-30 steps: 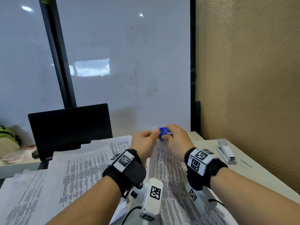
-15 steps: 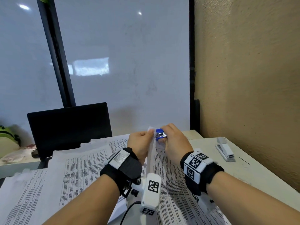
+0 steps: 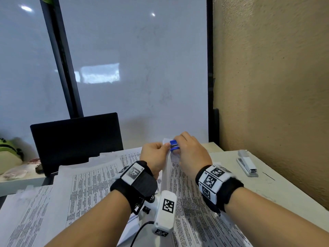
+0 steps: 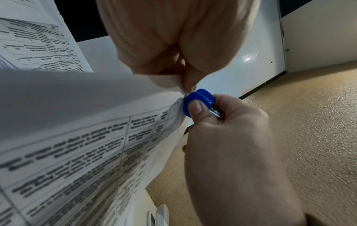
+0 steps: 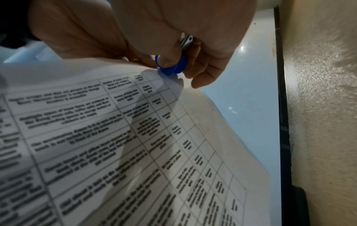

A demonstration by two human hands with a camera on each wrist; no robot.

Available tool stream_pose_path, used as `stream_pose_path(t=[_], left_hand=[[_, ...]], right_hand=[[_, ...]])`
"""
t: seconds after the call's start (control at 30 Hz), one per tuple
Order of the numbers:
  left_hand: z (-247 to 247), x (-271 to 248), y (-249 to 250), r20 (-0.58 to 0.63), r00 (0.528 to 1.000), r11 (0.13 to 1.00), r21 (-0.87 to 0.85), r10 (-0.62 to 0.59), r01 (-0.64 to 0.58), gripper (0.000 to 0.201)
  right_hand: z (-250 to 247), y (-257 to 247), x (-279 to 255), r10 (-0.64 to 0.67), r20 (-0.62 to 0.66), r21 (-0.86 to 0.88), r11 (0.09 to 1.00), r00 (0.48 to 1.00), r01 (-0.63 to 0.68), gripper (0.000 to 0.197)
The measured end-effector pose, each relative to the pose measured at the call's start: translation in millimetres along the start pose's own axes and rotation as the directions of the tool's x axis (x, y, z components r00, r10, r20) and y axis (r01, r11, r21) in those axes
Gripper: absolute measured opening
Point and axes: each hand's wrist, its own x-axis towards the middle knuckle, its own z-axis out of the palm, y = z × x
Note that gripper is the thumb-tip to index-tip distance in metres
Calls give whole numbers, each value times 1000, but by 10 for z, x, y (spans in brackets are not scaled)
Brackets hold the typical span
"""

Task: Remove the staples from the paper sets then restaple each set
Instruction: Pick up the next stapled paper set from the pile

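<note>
Both hands sit slightly higher in frame than before. Left hand (image 3: 156, 154) pinches paper set (image 4: 81, 137) corner, lifted at centre frame for access. Right hand (image 3: 192, 154) squeezes blue staple remover (image 4: 199, 102) onto that corner. Stapler (image 3: 247, 164) waits lower right for restapling.

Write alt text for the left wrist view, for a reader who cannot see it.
A right hand squeezes a blue staple remover against the top corner of a printed paper set, while the left hand pinches that same corner from above. Behind them are a white board and a tan textured wall.
</note>
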Motion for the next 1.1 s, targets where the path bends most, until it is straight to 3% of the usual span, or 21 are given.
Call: stream_pose_path(t=[0.5, 0.83, 0.97, 1.1], left_hand=[[-7, -65, 83, 36, 996, 993, -85, -79, 82, 22], [18, -60, 36, -13, 1000, 1000, -24, -2, 2, 30], [3, -76, 49, 42, 999, 998, -51, -22, 24, 25], [-19, -144, 67, 180, 983, 994, -102, -24, 43, 22]], right_hand=[[-40, -25, -37, 8, 55, -79, 997, 998, -4, 33], [-31, -39, -22, 37, 8, -31, 999, 999, -37, 24], [-18, -37, -21, 142, -8, 121, 983, 990, -140, 20], [-29, -3, -14, 215, 3, 216, 954, 977, -210, 17]])
